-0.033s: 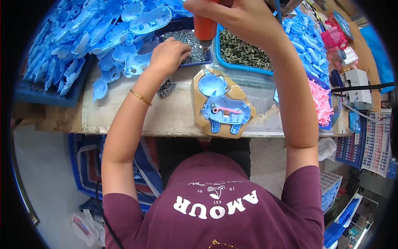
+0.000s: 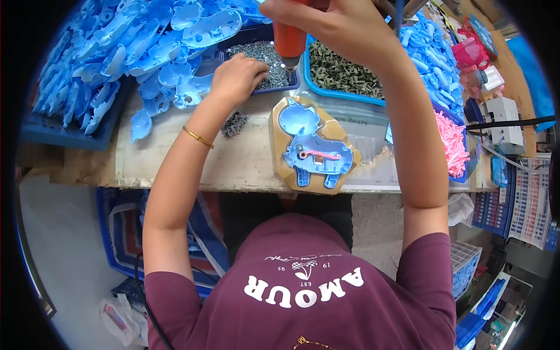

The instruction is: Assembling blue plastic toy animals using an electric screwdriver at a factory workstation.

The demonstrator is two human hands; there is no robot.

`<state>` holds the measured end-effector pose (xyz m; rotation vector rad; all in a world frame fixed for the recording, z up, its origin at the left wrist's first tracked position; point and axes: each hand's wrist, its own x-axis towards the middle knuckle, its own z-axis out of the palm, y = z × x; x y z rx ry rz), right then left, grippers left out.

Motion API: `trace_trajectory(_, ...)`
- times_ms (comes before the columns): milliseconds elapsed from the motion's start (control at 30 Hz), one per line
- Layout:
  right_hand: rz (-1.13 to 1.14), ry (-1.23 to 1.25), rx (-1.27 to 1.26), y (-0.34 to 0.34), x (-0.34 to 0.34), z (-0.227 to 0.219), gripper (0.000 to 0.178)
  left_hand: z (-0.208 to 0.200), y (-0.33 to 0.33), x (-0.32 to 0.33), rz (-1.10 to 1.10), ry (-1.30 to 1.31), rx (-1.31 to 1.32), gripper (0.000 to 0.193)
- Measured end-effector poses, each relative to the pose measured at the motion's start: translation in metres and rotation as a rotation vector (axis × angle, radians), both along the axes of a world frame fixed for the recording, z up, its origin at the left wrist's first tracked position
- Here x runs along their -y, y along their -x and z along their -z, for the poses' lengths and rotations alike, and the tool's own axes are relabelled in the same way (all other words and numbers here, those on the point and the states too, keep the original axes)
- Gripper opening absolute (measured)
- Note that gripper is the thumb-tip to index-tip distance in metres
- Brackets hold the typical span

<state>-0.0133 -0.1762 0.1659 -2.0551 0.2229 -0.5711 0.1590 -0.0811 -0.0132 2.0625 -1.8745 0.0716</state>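
My right hand (image 2: 344, 30) is wrapped around an orange electric screwdriver (image 2: 289, 39), its tip pointing down beside a dark blue tray (image 2: 279, 89). Small metal screws (image 2: 273, 71) fill that tray. At its left side my left hand (image 2: 238, 77) has its fingers bent and drawn together over the screws; whatever they pinch is hidden. Nearer me, a tan fixture (image 2: 282, 172) cradles a blue plastic animal-shaped half shell (image 2: 332, 153), open side up. Across the shell's body lies a pink strip-like part (image 2: 321, 155). Neither hand touches the fixture.
Blue plastic shells (image 2: 146, 46) are heaped at the left. A small screw pile (image 2: 234, 124) lies on the table (image 2: 175, 169). Behind the fixture stands a light blue tray (image 2: 344, 97) of dark metal clips. Long blue parts (image 2: 430, 58) and pink pieces (image 2: 450, 143) lie at the right.
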Motion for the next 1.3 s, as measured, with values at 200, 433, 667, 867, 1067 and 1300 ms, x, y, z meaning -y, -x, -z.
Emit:
trace_trajectory(200, -0.043, -0.087, 0.055, 0.010, -0.005, 0.011, 0.036, -0.007, 0.015, -0.014, 0.089, 0.220, -0.026, 0.014)
trace_trajectory(433, 0.045, -0.507, 0.096, 0.027, -0.038, 0.028, 0.018, -0.023, 0.078, -0.041, 0.271, 0.400, -0.202, 0.013)
trace_trajectory(667, 0.106, -0.643, 0.152, 0.047, -0.051, 0.029, 0.021, -0.018, 0.103, -0.055, 0.280, 0.310, -0.373, 0.015)
trace_trajectory(867, 0.099, -0.556, 0.279, 0.058, -0.055, 0.039, 0.022, -0.011, 0.114, -0.060, 0.254, 0.312, -0.481, 0.016)
trace_trajectory(1067, 0.042, -0.367, 0.274, 0.060, -0.048, 0.067, 0.030, -0.020, 0.122, -0.062, 0.273, 0.295, -0.437, 0.017)
trace_trajectory(1300, 0.046, -0.449, 0.351, 0.064, -0.052, 0.077, 0.024, -0.017, 0.126, -0.062, 0.293, 0.259, -0.446, 0.018)
